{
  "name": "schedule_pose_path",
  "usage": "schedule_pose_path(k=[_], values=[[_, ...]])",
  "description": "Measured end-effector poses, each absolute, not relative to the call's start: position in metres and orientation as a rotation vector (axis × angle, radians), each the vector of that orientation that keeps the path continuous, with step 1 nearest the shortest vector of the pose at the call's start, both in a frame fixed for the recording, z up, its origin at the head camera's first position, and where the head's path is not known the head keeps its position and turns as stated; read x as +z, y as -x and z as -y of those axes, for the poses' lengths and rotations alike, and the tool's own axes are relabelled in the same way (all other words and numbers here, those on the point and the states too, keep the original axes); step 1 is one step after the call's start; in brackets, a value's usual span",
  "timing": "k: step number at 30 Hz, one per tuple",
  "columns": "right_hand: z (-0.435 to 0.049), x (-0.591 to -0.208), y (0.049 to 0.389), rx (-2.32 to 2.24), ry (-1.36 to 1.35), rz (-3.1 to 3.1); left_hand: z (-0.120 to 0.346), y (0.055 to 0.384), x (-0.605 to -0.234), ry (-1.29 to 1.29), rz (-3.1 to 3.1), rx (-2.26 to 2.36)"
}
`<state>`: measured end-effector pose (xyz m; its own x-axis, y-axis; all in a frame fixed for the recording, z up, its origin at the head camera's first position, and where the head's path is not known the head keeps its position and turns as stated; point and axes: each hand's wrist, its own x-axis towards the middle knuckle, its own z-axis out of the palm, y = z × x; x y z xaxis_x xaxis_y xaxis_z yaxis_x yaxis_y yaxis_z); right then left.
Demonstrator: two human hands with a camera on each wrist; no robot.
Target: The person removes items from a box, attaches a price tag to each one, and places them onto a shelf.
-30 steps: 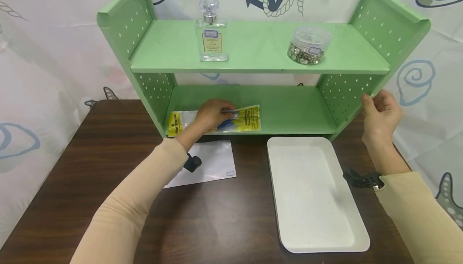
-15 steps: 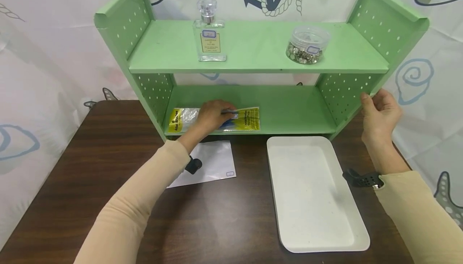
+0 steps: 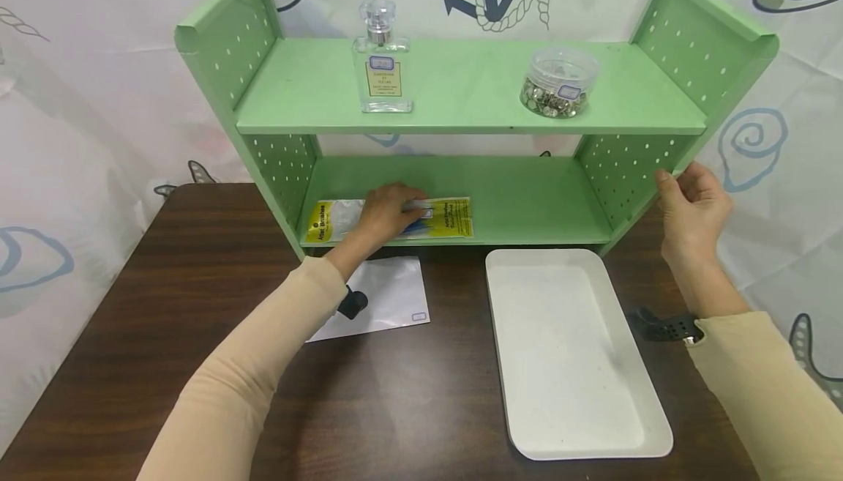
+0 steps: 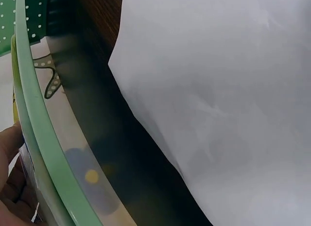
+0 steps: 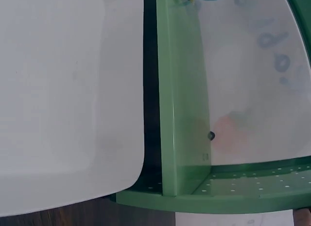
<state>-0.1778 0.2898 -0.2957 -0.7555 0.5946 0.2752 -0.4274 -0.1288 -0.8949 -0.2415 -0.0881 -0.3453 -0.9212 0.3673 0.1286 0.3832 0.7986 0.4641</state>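
A flat clear pack of artist brushes [image 3: 451, 219] with yellow printed ends lies along the front of the lower shelf. My left hand [image 3: 384, 217] pinches its middle from above, thumb to the right, covering part of it. In the left wrist view, fingers [image 4: 10, 141] show at the left border, by the shelf's green edge. The green two-tier shelf [image 3: 470, 89] has dotted side panels. At its right panel, my right hand [image 3: 698, 210] grips the front edge, the thumb in front and other fingers partly hidden. Only a sliver of that hand enters the right wrist view's corner.
On the upper shelf stand a glass perfume bottle [image 3: 383, 78] and a clear jar [image 3: 560, 86] of small metallic pieces. Before the shelf, a white tray [image 3: 573, 356] lies at right and a white sheet [image 3: 388, 301] at left on the dark wooden table [image 3: 395, 408].
The brush pack has settled slightly flatter on the lower shelf, its right end a little lower. Both hands have stayed nearly in place.
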Motion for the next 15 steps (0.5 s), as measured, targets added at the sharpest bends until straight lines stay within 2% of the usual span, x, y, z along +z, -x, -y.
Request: schedule_pose_path(k=[15], values=[[-0.304,-0.286,0.154,2.099,0.243,1.406,0.093,0.235,-0.342,0.612,2.924,-0.808]])
